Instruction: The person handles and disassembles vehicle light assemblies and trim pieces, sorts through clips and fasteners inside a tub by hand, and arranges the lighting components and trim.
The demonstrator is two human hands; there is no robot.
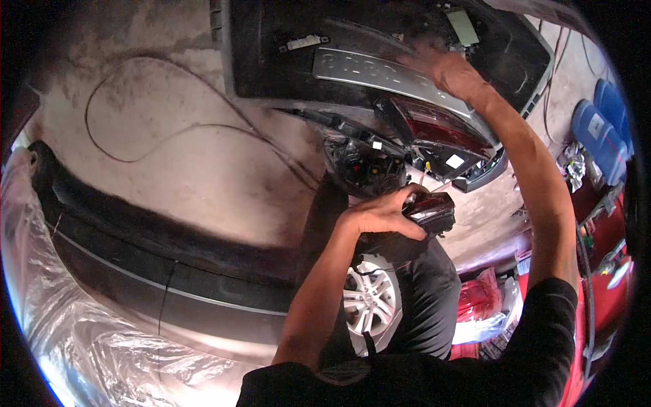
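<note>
My left hand is wrapped round a small black lamp unit with a shiny lens, held above my knee. Farther away, my right hand reaches over a silver number plate that lies on a large black tray-like panel. Its fingers are dark and smeared, so I cannot make out what they touch. Between my hands, a red tail light rests beside the panel's near edge. Left of it is another black lamp housing with its back and sockets showing.
A dark bumper partly under clear plastic sheeting lies at left. A black cable loops over the floor. Below my left hand is a silver wheel. Blue containers and red bags stand at right.
</note>
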